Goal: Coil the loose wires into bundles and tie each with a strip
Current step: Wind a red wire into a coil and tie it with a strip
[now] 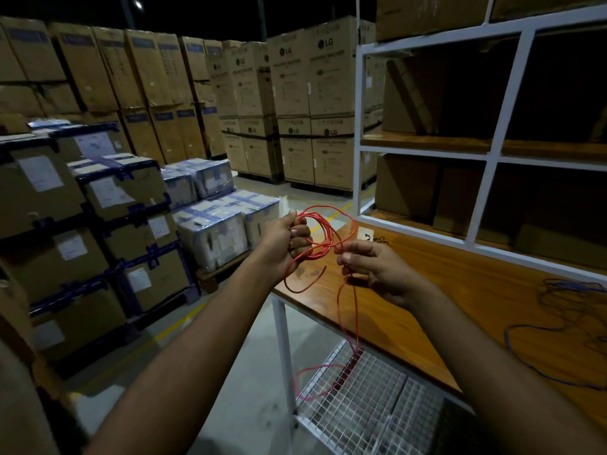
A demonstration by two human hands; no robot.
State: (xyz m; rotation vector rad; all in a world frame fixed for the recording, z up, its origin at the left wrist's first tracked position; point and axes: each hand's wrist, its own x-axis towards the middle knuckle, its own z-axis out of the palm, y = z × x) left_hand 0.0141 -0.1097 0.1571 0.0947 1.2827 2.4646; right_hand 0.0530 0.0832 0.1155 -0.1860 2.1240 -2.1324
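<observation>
A red wire [323,231] is partly wound into several loops above the left end of the wooden table [427,307]. My left hand [285,239] grips the loops at their left side. My right hand [371,267] pinches the same wire just right of the loops. From there the loose length hangs down past the table edge and ends in a loop over the wire-mesh shelf [358,399]. One short end curls below my left hand. A loose blue wire [558,310] lies on the table at the right.
A white-framed shelving unit [492,126] with cardboard boxes stands on the table's far side. A small white tag [366,234] lies near the table's far left corner. Stacked wrapped cartons [115,198] on pallets fill the left, and tall cartons [295,103] stand across the aisle.
</observation>
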